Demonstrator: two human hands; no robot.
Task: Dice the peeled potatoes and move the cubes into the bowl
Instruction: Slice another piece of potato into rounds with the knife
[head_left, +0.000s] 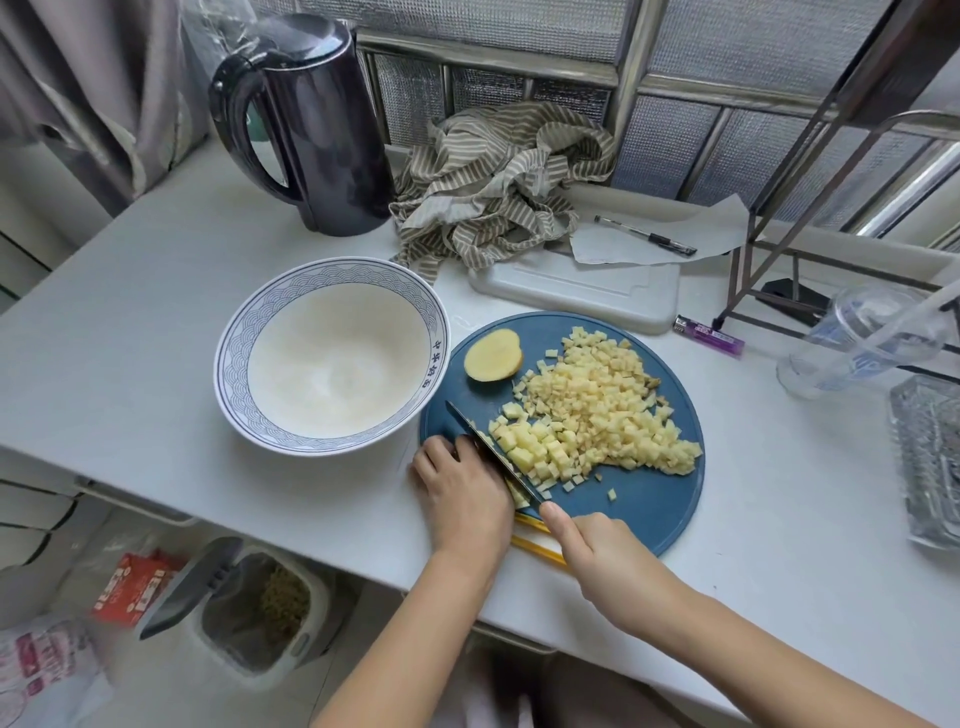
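A round blue cutting board (644, 499) lies near the table's front edge. A heap of small potato cubes (597, 400) covers its middle, and a peeled potato half (492, 355) lies cut side up at its far left. My right hand (587, 545) grips the handle of a dark knife (488, 447), whose blade slants across the board's left edge. My left hand (462, 493) holds down a strip of potato (517, 493) just left of the blade, fingers curled over it. The white bowl (244, 343) with a blue patterned rim stands left of the board and holds nothing.
A dark kettle (311, 130) and a striped cloth (498, 176) sit at the back. Behind the board lie a white cutting board (582, 291), paper with a pen (644, 236), and a purple lighter (709, 335). A plastic cup (857, 338) and glass dish (930, 457) are at right.
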